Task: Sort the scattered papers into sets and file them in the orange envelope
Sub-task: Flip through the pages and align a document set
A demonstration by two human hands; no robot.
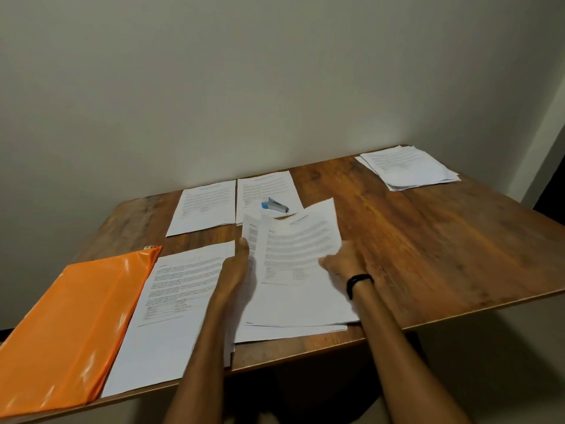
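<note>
A stack of printed papers lies near the front middle of the wooden table. Its top sheets curl upward at the far end. My left hand holds the stack's left edge, thumb on top. My right hand, with a black band at the wrist, grips the right edge of the raised sheets. The orange envelope lies flat at the front left. Beside it sits another paper set. Two more sets, a left set and a right set, lie toward the wall.
A blue and grey stapler rests on the right-hand far set. A loose pile of papers sits at the far right corner. The wall runs close behind the table. Bare wood shows right of my hands.
</note>
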